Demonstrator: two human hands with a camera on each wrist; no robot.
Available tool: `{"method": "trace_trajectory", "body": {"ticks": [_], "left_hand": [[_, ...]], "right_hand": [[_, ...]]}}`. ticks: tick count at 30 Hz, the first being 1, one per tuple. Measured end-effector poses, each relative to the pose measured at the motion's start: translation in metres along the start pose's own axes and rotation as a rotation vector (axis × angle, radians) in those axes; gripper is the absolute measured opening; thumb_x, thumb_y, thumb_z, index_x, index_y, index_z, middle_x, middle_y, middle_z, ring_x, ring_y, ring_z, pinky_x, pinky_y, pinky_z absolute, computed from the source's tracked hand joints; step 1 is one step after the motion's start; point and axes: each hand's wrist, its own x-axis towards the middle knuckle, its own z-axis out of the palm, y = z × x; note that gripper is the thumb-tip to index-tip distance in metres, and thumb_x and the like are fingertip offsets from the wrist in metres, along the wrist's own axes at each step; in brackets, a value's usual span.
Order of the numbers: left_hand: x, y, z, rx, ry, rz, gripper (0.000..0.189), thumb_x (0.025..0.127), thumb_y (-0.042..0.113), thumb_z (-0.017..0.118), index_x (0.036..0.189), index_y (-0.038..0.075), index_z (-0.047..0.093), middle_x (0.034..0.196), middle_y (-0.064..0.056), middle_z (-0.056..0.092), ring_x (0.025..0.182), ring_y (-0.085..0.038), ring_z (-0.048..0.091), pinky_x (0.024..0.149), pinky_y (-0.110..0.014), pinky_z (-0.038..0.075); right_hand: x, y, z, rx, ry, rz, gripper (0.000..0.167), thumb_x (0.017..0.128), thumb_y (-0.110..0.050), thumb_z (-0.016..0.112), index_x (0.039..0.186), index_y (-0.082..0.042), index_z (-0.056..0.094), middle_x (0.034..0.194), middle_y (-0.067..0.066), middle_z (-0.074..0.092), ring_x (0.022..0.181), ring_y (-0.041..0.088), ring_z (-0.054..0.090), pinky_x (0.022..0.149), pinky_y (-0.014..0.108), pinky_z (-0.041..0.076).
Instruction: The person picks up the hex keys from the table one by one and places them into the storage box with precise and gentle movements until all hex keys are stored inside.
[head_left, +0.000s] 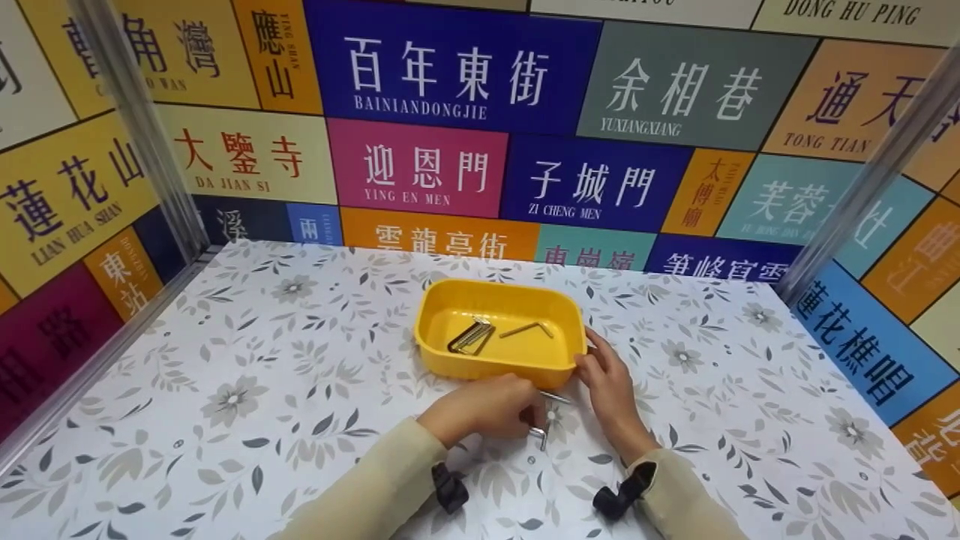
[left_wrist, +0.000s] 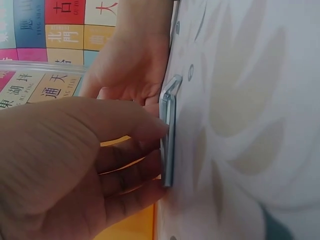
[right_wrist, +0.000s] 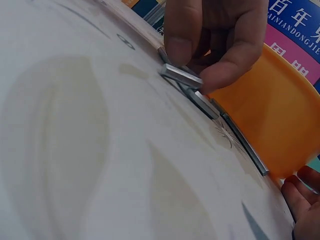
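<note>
In the head view my left hand (head_left: pixel 491 407) bends over the table just in front of a yellow plastic box (head_left: pixel 495 366). Its thumb and fingers pinch an L-shaped hex key (head_left: pixel 540 436); in the left wrist view the hex key (left_wrist: pixel 170 140) stands close along the tabletop. Another metal rod (right_wrist: pixel 247 145) lies at the foot of the box. My right hand (head_left: pixel 611 386) is at the box's near right corner, thumb and fingers resting against the outside wall. Inside the box are a cluster of hex keys (head_left: pixel 472 337) and a separate hex key (head_left: pixel 529 328).
A white cloth with grey flowers and leaves covers the table (head_left: pixel 225 465). Behind it and along the sides rise panels (head_left: pixel 420 161) with coloured blocks of Chinese lettering. Clear corner posts (head_left: pixel 150 135) stand at the back. Black straps (head_left: pixel 448 487) circle both wrists.
</note>
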Motion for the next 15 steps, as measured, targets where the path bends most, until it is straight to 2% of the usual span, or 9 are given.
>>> {"method": "trace_trajectory", "body": {"ticks": [6, 15], "left_hand": [[0.0022, -0.0004, 0.0002, 0.016, -0.008, -0.009, 0.021, 0.082, 0.000, 0.071, 0.089, 0.018, 0.078, 0.081, 0.008, 0.071, 0.074, -0.004, 0.058, 0.069, -0.013, 0.045], [0.0048, -0.0019, 0.0023, 0.007, 0.029, 0.020, 0.011, 0.084, 0.003, 0.071, 0.086, 0.014, 0.073, 0.075, 0.007, 0.063, 0.069, -0.005, 0.053, 0.063, -0.013, 0.040]], "right_hand": [[-0.0007, 0.0007, 0.0008, 0.016, 0.001, -0.011, 0.054, 0.102, -0.014, 0.047, 0.155, -0.014, 0.039, 0.150, 0.021, 0.052, 0.135, 0.032, 0.055, 0.105, 0.025, 0.050], [-0.0004, 0.0002, -0.0005, 0.007, 0.004, -0.002, 0.054, 0.102, -0.014, 0.047, 0.155, -0.015, 0.040, 0.149, 0.020, 0.053, 0.134, 0.031, 0.056, 0.111, 0.037, 0.047]]}}
